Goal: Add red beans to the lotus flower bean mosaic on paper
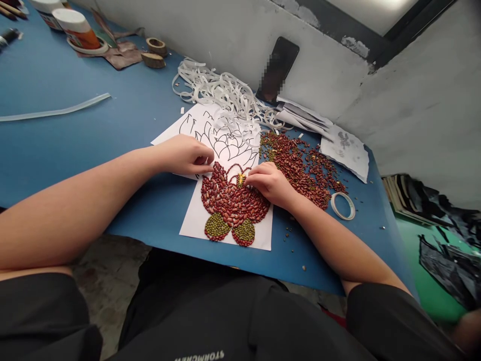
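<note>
A butterfly made of red beans and green beans covers a white sheet of paper at the front of the blue table. Its lower wings are filled with green beans, the larger upper ones with red, and a little yellow shows on the body. My left hand is at the upper left wing tip, its fingers curled with the fingertips low by the paper. Over the upper right wing, my right hand has its fingers pressed together near the butterfly's head. Anything between the fingers of either hand is too small or hidden.
Loose red and green beans spread right of the paper, beside a tape roll. Behind lie a flower line drawing and tangled white strips. A phone leans on the wall. Jars stand far left.
</note>
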`<state>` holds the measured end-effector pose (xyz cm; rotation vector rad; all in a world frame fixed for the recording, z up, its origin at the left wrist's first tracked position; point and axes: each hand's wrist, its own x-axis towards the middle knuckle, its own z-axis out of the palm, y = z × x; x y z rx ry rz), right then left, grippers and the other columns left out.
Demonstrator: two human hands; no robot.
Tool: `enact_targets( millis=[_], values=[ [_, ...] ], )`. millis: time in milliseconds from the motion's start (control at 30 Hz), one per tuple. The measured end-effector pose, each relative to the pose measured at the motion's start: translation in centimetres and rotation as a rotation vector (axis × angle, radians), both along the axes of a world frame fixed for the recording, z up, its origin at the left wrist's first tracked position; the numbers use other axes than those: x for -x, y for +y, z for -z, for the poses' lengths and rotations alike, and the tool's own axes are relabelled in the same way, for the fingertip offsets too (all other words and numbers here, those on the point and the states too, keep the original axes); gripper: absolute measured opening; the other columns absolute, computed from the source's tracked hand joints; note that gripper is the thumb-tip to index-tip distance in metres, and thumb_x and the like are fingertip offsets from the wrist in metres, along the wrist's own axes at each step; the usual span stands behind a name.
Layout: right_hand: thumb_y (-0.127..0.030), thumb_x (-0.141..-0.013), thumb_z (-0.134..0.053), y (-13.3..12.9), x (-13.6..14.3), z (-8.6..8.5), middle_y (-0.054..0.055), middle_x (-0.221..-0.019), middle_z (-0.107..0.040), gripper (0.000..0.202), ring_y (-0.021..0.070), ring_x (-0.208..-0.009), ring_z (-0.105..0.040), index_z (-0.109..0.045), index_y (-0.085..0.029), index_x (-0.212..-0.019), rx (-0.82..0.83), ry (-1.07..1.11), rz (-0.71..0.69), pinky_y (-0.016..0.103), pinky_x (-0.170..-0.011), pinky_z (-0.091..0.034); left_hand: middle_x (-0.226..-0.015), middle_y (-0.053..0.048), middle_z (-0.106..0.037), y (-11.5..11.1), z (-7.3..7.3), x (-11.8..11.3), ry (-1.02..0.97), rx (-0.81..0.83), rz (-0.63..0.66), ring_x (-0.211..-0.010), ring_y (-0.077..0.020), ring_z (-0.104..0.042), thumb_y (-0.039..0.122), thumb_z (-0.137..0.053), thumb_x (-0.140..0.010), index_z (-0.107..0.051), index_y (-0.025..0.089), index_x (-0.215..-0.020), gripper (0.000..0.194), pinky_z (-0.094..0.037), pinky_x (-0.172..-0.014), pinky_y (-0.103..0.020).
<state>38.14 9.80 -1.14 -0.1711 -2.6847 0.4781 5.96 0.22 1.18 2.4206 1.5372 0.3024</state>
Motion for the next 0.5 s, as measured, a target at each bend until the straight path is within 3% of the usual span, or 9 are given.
enact_targets(
  millis=[267,500],
  values=[
    [-0.019,-0.104,-0.06,-0.46,-0.18,-0.22,0.007,-0.106,-0.078,0.021,0.0246,-0.101,-0.069,-0.079,-0.025,-0.097,0.025,0.003,0.107,0.043,-0.094,-0.048,-0.067,0.002,-0.07,-0.04,-0.1,-0.04,0.021,-0.007,-0.004,-0.061,-0.0135,-0.057,0.048,-0.063,-0.094,-0.072,0.025,-0.086,0.026,-0.036,-0.063,-0.028],
    [-0.015,-0.091,-0.061,-0.63,-0.4,-0.25,0.006,-0.101,-0.077,0.025,0.025,-0.09,-0.068,-0.082,-0.027,-0.096,-0.025,0.021,0.079,0.047,-0.09,-0.05,-0.067,0.002,-0.07,-0.08,-0.14,-0.01,0.017,-0.01,0.002,-0.06,-0.0128,-0.056,0.046,-0.065,-0.094,-0.072,0.025,-0.085,0.024,-0.036,-0.063,-0.028]
  ],
)
